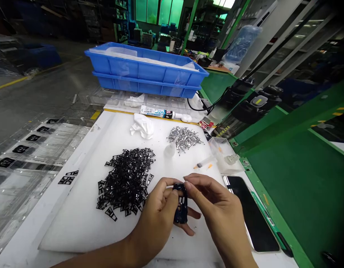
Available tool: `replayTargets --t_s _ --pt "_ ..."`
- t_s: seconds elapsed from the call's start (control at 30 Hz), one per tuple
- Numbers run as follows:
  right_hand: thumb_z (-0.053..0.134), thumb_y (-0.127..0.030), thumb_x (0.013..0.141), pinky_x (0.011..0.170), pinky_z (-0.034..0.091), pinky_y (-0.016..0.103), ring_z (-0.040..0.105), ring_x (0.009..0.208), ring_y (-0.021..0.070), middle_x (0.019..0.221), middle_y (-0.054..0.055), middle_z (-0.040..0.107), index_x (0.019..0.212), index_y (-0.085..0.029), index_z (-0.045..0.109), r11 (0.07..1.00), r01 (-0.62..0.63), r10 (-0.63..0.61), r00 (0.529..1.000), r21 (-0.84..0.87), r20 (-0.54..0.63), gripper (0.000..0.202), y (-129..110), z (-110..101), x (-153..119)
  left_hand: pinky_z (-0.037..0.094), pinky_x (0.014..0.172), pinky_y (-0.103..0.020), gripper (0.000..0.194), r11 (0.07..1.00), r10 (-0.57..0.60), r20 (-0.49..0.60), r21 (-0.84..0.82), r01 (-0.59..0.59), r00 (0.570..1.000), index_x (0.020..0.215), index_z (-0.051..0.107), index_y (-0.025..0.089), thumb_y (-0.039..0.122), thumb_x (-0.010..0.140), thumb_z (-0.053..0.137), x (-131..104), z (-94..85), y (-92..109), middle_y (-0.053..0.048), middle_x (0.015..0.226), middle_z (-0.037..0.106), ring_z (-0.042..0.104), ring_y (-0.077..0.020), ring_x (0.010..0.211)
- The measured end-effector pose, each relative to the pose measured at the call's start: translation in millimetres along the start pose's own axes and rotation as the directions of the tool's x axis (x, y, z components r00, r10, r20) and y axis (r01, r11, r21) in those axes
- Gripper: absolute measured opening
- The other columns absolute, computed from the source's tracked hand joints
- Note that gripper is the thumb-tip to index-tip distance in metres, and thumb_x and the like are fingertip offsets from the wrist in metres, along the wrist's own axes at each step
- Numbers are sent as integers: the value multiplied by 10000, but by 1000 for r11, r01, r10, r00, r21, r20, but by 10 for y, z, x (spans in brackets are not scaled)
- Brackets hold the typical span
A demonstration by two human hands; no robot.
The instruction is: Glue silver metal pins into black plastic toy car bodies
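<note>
Near the bottom centre, my left hand (pixel 160 212) holds a dark, glossy frame-like part (pixel 181 208) upright, its thumb and fingers around it. My right hand (pixel 216 208) is at the top of that part, thumb and index finger pinched together; anything between those fingertips is too small to make out. Left of my hands lies a heap of small black frame pieces (pixel 127 178) on a white foam sheet (pixel 77 223). A pile of small silvery metal pins (pixel 185 138) lies beyond my hands, with a translucent bottle (pixel 169 149) beside it.
Blue stacked bins (pixel 149 70) stand at the back, behind a glue tube (pixel 156 112) and crumpled tissue (pixel 142 126). A syringe (pixel 204 162) and clear box (pixel 223 154) are at right, near a phone (pixel 252 212) and green frame. Clear trays (pixel 35 149) hold black parts at left.
</note>
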State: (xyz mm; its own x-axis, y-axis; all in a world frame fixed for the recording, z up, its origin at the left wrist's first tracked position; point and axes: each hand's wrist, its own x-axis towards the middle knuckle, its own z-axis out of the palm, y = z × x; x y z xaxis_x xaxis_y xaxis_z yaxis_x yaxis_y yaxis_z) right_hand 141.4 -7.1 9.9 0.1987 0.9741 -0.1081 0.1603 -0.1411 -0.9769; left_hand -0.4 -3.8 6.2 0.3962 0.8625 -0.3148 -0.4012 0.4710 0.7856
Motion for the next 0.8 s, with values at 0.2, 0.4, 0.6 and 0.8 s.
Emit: replayTargets --t_s 0.2,0.4,0.6,0.8 --pt "762 -454 808 376 501 197 607 564 110 1001 41 652 881 -228 634 988 -80 76 997 132 35 270 28 119 -82 532 432 -204 254 994 59 -23 96 -57 998 1040 547 169 408 995 477 -34 7 -23 -31 807 676 658 -111 509" --pt "720 -413 853 310 484 234 554 391 92 933 0 636 920 -244 562 956 -126 75 978 265 194 241 -79 128 -185 463 383 -199 268 982 101 -72 165 -88 992 998 546 176 430 997 462 -75 -19 -78 27 580 593 613 -125 435" --pt "669 -441 875 861 598 358 681 982 215 1084 80 687 1069 -219 627 940 187 -195 981 -284 2 298 -205 73 300 518 395 -231 249 999 -17 -86 47 21 996 981 520 165 409 986 472 22 -40 -16 -70 904 674 722 -187 611" --pt "720 -349 815 1012 504 445 652 1090 263 1129 78 702 1120 -211 651 910 294 -246 950 -293 190 342 -124 331 936 498 405 -228 173 999 -35 -76 10 36 996 954 541 143 315 949 521 93 -70 18 -95 923 678 661 -155 640"
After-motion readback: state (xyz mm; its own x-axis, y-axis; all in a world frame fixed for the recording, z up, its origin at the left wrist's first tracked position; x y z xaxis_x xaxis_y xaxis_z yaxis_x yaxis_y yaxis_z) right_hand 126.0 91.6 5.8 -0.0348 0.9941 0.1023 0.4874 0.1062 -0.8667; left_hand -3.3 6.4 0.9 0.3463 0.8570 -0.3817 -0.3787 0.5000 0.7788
